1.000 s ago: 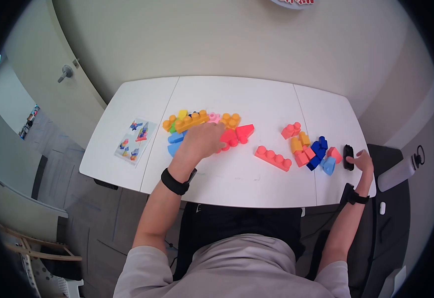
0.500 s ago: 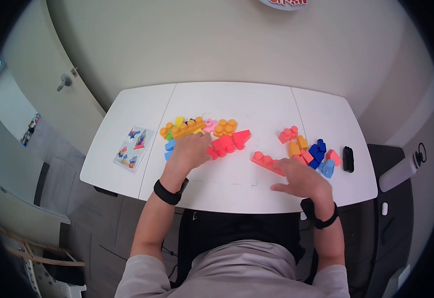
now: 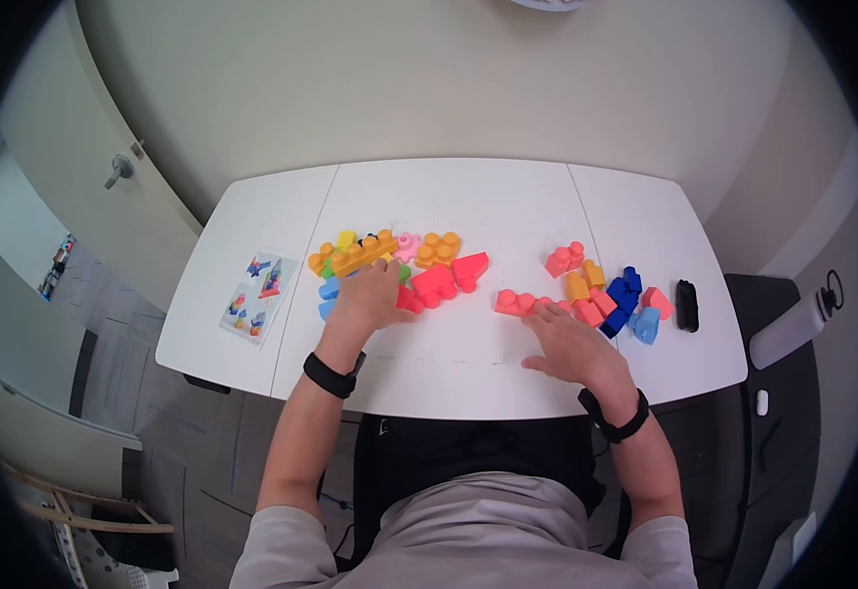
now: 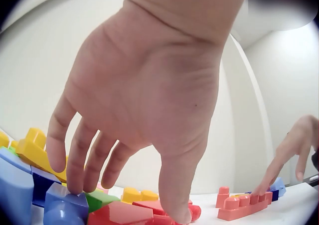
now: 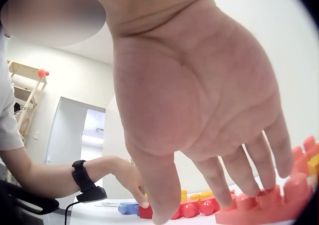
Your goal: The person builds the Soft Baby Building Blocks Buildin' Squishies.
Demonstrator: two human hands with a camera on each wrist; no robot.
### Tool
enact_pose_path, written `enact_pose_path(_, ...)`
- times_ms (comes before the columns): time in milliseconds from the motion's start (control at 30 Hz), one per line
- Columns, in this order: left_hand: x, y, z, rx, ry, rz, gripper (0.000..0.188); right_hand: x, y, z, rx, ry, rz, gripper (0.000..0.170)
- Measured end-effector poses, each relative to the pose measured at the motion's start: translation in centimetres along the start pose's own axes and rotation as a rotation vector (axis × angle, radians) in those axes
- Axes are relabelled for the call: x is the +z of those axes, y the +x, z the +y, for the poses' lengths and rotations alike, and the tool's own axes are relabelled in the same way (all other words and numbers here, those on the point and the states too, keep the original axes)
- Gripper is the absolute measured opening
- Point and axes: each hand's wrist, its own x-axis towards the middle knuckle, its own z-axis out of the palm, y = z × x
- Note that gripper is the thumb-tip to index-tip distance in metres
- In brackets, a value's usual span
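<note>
My left hand (image 3: 368, 297) rests with spread fingers over the left group of blocks, touching among blue blocks (image 4: 67, 205) and a red block (image 4: 119, 213). An orange block (image 3: 365, 255) lies just beyond its fingers, and red blocks (image 3: 436, 285) lie to its right. My right hand (image 3: 578, 346), fingers extended, touches the long coral block (image 3: 515, 303) with its fingertips; the right wrist view shows them on the studs of that coral block (image 5: 254, 211). Neither hand's fingers are curled round a block. What lies under the left palm is hidden in the head view.
A picture sheet (image 3: 257, 297) lies on the table's left side. Orange, dark blue (image 3: 623, 294) and light blue (image 3: 645, 326) blocks sit on the right, beside a black case (image 3: 686, 306). A bottle (image 3: 792, 332) stands beyond the table's right edge.
My right hand has come from the black case to the long coral block, which now lies turned and closer to the right group. The left hand has shifted slightly left.
</note>
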Motion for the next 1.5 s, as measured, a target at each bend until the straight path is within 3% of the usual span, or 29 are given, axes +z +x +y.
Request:
enact_pose_path(133,1.7,0.6,0.6,0.110,0.049,0.095,0.078,-0.8,-0.3,-0.7,-0.015,-0.027,0.031,0.060)
enact_pose_path(200,2.1,0.5,1.1,0.112,0.061,0.094,0.078,-2.0,-0.5,-1.5,-0.004,0.013,-0.082,0.066)
enact_pose_path(600,2.0,0.1,1.2,0.115,0.076,0.083,0.055,-1.2,-1.1,-1.4,-0.153,0.056,0.058,0.057)
enact_pose_path(667,-0.4,-0.2,0.5,0.197,-0.088,-0.080,0.054,-1.6,-1.0,-1.7,-0.146,0.073,0.076,0.056)
enact_pose_path(833,-3.4,-0.9,-0.8,0.232,-0.237,-0.187,0.052,-2.4,2.6,-3.4,-0.082,0.029,0.017,0.051)
enact_pose_path(933,-4.1,-1.2,-0.8,0.213,-0.241,-0.244,0.051,0.8,6.9,-3.6,-0.214,-0.056,0.137,0.043)
enact_pose_path(1033,-4.3,-1.6,-1.1,0.177,-0.220,-0.258,0.052,2.8,10.4,-4.7,-0.229,-0.242,0.125,0.053)
enact_pose_path(1100,-4.5,-1.5,-1.1,0.174,-0.221,-0.247,0.052,4.3,12.2,-4.6,-0.381,-0.283,0.419,0.031)
enact_pose_path(1300,-4.5,-1.5,-1.9,0.192,-0.260,-0.286,0.052,5.2,14.2,-5.2,-0.393,-0.389,0.404,0.026)
enact_pose_path(1433,-5.1,-1.8,-1.8,0.204,-0.284,-0.280,0.050,4.9,14.9,-5.3,-0.407,-0.394,0.370,0.033)
enact_pose_path(1500,-5.1,-1.7,-1.7,0.204,-0.278,-0.279,0.049,4.4,14.9,-5.5,-0.404,-0.312,0.340,0.048)
